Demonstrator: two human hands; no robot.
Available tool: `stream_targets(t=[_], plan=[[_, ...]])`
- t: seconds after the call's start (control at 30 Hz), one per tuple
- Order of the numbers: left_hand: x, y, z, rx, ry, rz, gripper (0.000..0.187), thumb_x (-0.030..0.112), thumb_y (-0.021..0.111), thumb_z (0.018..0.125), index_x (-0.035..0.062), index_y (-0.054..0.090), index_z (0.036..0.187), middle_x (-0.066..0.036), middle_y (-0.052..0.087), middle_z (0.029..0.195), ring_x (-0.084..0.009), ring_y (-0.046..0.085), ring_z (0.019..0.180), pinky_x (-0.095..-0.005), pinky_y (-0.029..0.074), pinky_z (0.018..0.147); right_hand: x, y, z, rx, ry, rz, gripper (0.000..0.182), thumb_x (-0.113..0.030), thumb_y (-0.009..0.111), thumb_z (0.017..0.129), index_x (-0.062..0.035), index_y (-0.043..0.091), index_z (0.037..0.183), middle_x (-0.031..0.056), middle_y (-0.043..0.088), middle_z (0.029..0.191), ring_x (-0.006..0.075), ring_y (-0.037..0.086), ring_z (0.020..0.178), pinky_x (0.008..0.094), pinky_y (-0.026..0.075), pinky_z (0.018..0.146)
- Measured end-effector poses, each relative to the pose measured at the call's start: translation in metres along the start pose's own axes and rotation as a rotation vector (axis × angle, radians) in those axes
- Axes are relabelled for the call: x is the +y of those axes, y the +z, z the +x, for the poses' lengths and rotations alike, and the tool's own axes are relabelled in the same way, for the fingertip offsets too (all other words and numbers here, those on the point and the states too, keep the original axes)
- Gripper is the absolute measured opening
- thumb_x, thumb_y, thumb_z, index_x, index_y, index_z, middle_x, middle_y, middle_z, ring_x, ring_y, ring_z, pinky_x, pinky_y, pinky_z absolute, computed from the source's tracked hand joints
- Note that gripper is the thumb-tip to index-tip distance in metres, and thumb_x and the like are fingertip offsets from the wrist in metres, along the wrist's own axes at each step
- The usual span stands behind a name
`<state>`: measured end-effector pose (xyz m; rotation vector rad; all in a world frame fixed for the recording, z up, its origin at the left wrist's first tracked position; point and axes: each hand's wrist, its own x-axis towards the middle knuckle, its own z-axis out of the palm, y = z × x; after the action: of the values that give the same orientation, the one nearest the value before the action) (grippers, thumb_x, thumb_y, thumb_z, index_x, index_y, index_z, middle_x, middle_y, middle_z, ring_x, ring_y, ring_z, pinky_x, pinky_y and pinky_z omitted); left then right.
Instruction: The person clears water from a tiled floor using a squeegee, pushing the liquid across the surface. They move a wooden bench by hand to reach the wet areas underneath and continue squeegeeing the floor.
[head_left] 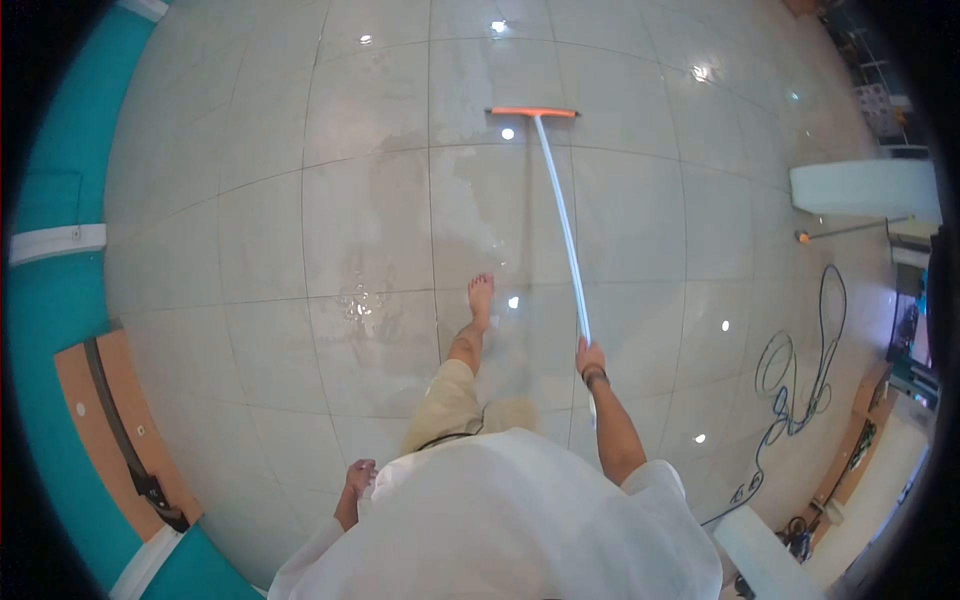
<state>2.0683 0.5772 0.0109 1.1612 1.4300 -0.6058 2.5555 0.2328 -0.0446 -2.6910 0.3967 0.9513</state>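
Note:
My right hand (590, 358) is wrapped round the upper part of a pale pole, the handle of a floor squeegee (562, 210). Its orange head (533, 112) rests on the tiled floor (620, 230) well ahead of me, lying crosswise. The lower end of the handle runs past my wrist beside the white shirt. At my left side, my left hand (360, 476) hangs next to the shirt's edge with its fingers curled in; I see nothing in it. Wet patches and a film of water (370, 290) shine on the tiles left of the squeegee. One bare foot (481, 296) is forward.
A tangled cable or hose (790, 385) lies on the floor at the right. Near it are a white block-like piece (865, 188) and a thin stick with an orange end (803, 237). Along the left runs a teal wall (55, 200) with a wooden panel (125, 430).

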Motion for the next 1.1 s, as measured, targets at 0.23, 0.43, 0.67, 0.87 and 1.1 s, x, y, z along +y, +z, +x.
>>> stream_targets(t=[0.23,0.43,0.67,0.87,1.1], plan=[[-0.049,-0.033,0.018,-0.082,0.173,0.18,0.021,0.017,0.05,0.078,0.0019,0.056,0.091,-0.007,0.057,0.073,-0.0135,0.053,0.062,-0.0255,0.044,0.055,0.225,0.074,-0.246,-0.092,0.162,-0.023,0.048,-0.044,0.031,0.083,0.0,0.049,0.091,0.0259,0.055,0.082,0.0409,0.053,0.081,0.0469,0.042,0.07],[-0.061,-0.045,0.025,-0.143,0.255,0.44,0.02,0.017,0.05,0.076,0.0015,0.058,0.087,-0.007,0.058,0.071,-0.0124,0.053,0.062,-0.0247,0.044,0.056,0.342,0.129,-0.475,-0.223,0.413,-0.021,0.046,-0.044,0.032,0.083,-0.0014,0.047,0.092,0.025,0.055,0.08,0.041,0.053,0.079,0.0469,0.043,0.068],[-0.062,-0.064,0.009,-0.171,0.263,0.531,0.022,0.02,0.053,0.076,0.0024,0.058,0.088,-0.007,0.058,0.071,-0.0128,0.054,0.063,-0.0249,0.045,0.057,0.452,0.161,-0.686,-0.316,0.578,-0.036,0.049,-0.045,0.033,0.083,-0.0022,0.048,0.101,0.0251,0.056,0.084,0.0413,0.052,0.082,0.0464,0.043,0.071],[-0.08,-0.086,-0.004,-0.141,0.171,0.431,0.022,0.019,0.053,0.077,0.0021,0.057,0.089,-0.008,0.057,0.075,-0.0137,0.054,0.065,-0.0256,0.045,0.057,0.484,0.171,-0.803,-0.117,0.632,0.047,0.053,-0.047,0.041,0.079,0.0038,0.055,0.079,0.0232,0.056,0.07,0.0385,0.053,0.068,0.044,0.041,0.06],[-0.149,-0.125,-0.009,-0.128,0.112,0.325,0.021,0.018,0.052,0.077,0.002,0.057,0.09,-0.009,0.058,0.077,-0.0141,0.055,0.066,-0.0257,0.045,0.058,0.394,0.15,-0.69,-0.072,0.508,0.25,0.044,-0.038,0.046,0.081,0.0035,0.053,0.07,0.0122,0.05,0.055,0.0193,0.046,0.052,0.0347,0.037,0.05]])
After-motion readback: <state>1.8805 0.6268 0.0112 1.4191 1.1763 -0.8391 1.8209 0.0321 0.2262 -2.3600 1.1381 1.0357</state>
